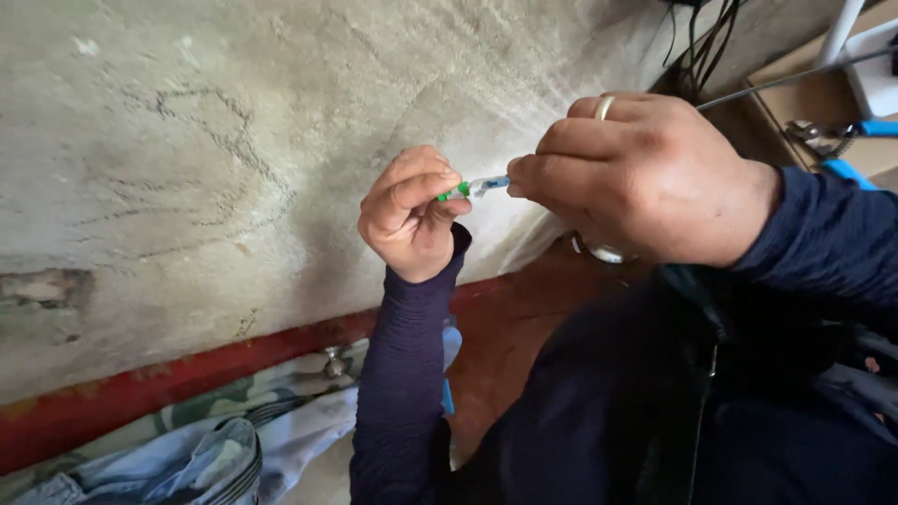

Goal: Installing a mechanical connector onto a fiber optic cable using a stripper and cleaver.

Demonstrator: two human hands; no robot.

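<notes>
My left hand (412,213) is closed around the green end of a small connector (475,187), held up in front of a rough grey wall (206,150). My right hand (636,173), with a ring on one finger, pinches the white and blue end of the same connector. A thin grey cable (795,77) runs from behind my right hand up to the right. Both arms wear dark blue sleeves.
A red painted band (168,383) runs along the wall's base. Camouflage cloth and a light blue bag (206,458) lie at the lower left. A cardboard box (823,93), blue-handled tools (856,131) and black cables (702,37) sit at the upper right.
</notes>
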